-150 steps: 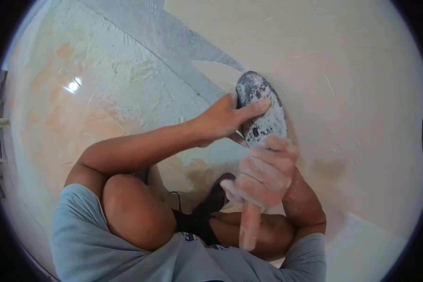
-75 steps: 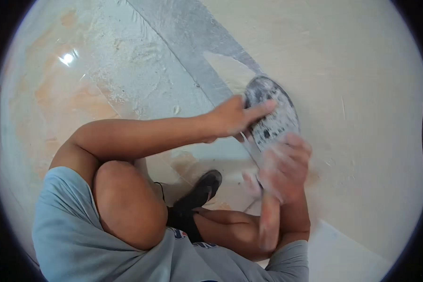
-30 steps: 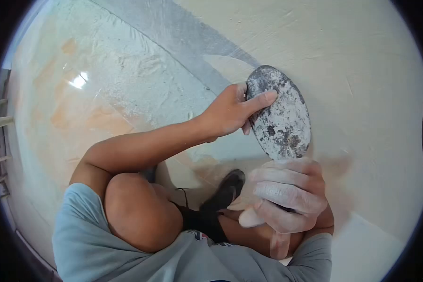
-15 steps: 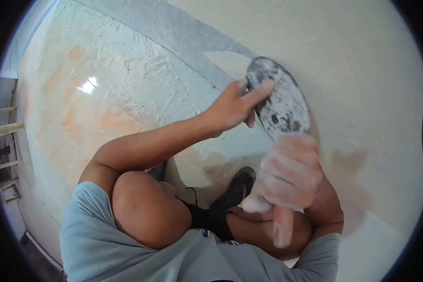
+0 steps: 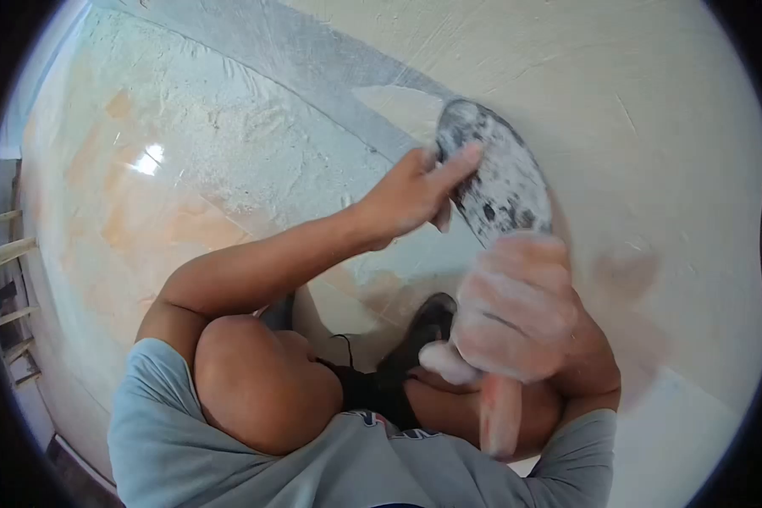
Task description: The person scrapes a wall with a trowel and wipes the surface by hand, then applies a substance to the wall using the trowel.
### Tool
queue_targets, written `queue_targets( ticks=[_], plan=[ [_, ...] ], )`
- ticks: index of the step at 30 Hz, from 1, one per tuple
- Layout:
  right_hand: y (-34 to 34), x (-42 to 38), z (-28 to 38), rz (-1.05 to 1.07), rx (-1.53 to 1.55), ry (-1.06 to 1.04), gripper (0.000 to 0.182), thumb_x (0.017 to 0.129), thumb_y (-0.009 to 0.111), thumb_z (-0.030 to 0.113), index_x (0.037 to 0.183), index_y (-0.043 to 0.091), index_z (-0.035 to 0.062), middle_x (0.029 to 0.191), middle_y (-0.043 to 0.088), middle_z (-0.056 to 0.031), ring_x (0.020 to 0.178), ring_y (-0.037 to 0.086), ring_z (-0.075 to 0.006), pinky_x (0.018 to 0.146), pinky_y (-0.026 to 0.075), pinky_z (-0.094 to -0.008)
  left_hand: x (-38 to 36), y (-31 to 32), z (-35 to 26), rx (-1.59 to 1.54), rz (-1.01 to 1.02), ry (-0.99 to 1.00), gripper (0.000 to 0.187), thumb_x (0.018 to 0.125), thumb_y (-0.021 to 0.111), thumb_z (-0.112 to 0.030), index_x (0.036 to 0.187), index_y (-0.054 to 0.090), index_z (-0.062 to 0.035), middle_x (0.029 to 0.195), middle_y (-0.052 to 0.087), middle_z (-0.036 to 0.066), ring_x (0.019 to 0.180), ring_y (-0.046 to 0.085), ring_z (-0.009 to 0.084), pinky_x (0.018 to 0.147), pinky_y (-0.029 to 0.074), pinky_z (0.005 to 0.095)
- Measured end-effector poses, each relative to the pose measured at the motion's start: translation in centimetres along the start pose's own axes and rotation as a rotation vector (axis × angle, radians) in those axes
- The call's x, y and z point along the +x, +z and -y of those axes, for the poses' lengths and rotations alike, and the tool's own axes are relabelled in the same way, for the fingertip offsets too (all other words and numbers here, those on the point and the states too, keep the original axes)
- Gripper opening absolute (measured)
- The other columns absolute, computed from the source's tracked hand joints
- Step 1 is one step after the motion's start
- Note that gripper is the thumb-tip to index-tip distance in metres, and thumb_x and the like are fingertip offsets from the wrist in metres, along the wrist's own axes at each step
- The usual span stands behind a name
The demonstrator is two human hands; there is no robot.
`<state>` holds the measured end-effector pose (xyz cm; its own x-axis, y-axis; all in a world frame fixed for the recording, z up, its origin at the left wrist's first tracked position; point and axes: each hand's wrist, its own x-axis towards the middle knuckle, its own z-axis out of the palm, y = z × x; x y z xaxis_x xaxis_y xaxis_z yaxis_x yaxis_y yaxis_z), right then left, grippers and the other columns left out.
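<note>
My right hand (image 5: 516, 305), coated in white dust and slightly blurred, is wrapped round the handle of a trowel (image 5: 508, 169). The handle's reddish end sticks out below the fist toward my lap. The tool's dark, rounded, elongated blade is smeared with white plaster and points up and away from me. My left hand (image 5: 419, 190) grips the blade's left edge, its thumb lying on the plastered face. Its other fingers are partly hidden along and behind the edge.
A cream coated wall (image 5: 652, 102) rises ahead and to the right, with a bare grey strip (image 5: 356, 59) along it. White crumbs and dust (image 5: 237, 127) litter the shiny floor at left. Wooden slats (image 5: 10, 252) stand at the far left. My knees and dark shoe (image 5: 427, 330) are below.
Both hands and the trowel have shifted slightly left in view, the right fist a little upward too. Both grips stay the same.
</note>
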<state>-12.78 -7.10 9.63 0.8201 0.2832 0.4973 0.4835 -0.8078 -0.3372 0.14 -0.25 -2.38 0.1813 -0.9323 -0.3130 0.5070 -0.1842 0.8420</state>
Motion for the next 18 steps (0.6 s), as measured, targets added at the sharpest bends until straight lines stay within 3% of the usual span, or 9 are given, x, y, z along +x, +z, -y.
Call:
queue_targets(
  ticks=[1,2,5,6,9,10,12,16,18],
  plan=[
    [0.0,0.0,-0.2,0.003,0.001,0.01,0.039,0.064,0.082,0.027,0.061,0.046,0.0137,0.058,0.042,0.0021,0.047,0.048,-0.0134,0.043,0.032,-0.026,0.0,-0.2,0.0,-0.001,0.008,0.075,0.056,0.105,0.051,-0.06,0.097,0.058,-0.005,0.072,0.056,0.001,0.057,0.055,0.0109,0.056,0.042,0.0261],
    [-0.6,0.3,-0.1,0.079,0.055,-0.003,0.043,0.08,0.08,0.022,0.063,0.042,0.0086,0.062,0.046,-0.0022,0.046,0.046,-0.018,0.043,0.033,-0.0294,0.2,-0.2,0.0,0.018,0.009,0.046,0.056,0.105,0.051,-0.06,0.097,0.058,-0.0048,0.07,0.056,0.002,0.057,0.055,0.0109,0.055,0.042,0.0263],
    [-0.2,-0.7,0.2,-0.134,0.022,-0.059,0.038,0.064,0.082,0.024,0.061,0.045,0.0136,0.06,0.043,0.0006,0.047,0.047,-0.0147,0.042,0.03,-0.0272,0.0,-0.2,-0.3,0.035,0.007,0.01,0.056,0.105,0.052,-0.059,0.095,0.059,-0.0043,0.068,0.057,0.002,0.057,0.055,0.0108,0.055,0.043,0.0265],
    [-1.4,-1.0,0.1,0.032,0.026,-0.078,0.039,0.08,0.079,0.021,0.065,0.045,0.0081,0.063,0.049,-0.0026,0.052,0.052,-0.0193,0.046,0.037,-0.0315,0.2,-0.3,-0.4,0.053,0.007,0.015,0.055,0.105,0.053,-0.058,0.095,0.06,-0.0042,0.069,0.057,0.003,0.057,0.055,0.0106,0.056,0.043,0.0258],
    [-1.3,-0.9,-0.1,0.175,0.044,0.012,0.035,0.083,0.077,0.02,0.066,0.048,0.0084,0.067,0.054,-0.0022,0.054,0.056,-0.0225,0.055,0.046,-0.0353,0.6,0.0,-0.1,-0.016,-0.064,0.169,0.062,0.1,0.06,-0.062,0.089,0.064,-0.001,0.071,0.059,0.004,0.057,0.055,0.0114,0.053,0.047,0.028],
    [-1.3,-0.8,0.0,0.183,0.042,0.005,0.035,0.083,0.077,0.02,0.066,0.048,0.0084,0.067,0.054,-0.0022,0.054,0.056,-0.0225,0.055,0.046,-0.0353,0.3,0.3,-0.3,-0.043,-0.068,0.158,0.062,0.1,0.06,-0.062,0.091,0.063,0.0,0.07,0.058,0.004,0.057,0.055,0.0116,0.053,0.046,0.0276],
    [-0.6,-0.5,0.5,-0.107,-0.036,-0.065,0.041,0.071,0.082,0.019,0.06,0.043,0.0117,0.059,0.039,0.0004,0.046,0.043,-0.0156,0.041,0.028,-0.0285,-0.2,0.1,-0.3,0.077,-0.025,0.034,0.063,0.1,0.06,-0.061,0.092,0.063,0.0013,0.071,0.059,0.005,0.057,0.055,0.0116,0.054,0.047,0.0273],
    [-0.7,-0.4,-0.8,-0.013,-0.004,-0.094,0.039,0.069,0.083,0.018,0.061,0.045,0.0116,0.06,0.041,-0.0001,0.046,0.043,-0.0151,0.041,0.029,-0.0286,0.2,-0.1,0.6,0.038,-0.057,0.081,0.06,0.102,0.056,-0.061,0.091,0.058,-0.0022,0.074,0.058,0.005,0.058,0.055,0.0135,0.054,0.045,0.0287],
    [-0.5,-0.9,-0.3,0.091,0.05,-0.053,0.036,0.068,0.082,0.018,0.061,0.047,0.0126,0.06,0.042,0.0005,0.046,0.044,-0.0149,0.042,0.03,-0.0287,0.4,-0.2,0.9,0.009,-0.078,0.106,0.065,0.099,0.06,-0.064,0.079,0.062,-0.0015,0.061,0.055,0.005,0.051,0.053,0.0122,0.052,0.045,0.0298]
  ],
)
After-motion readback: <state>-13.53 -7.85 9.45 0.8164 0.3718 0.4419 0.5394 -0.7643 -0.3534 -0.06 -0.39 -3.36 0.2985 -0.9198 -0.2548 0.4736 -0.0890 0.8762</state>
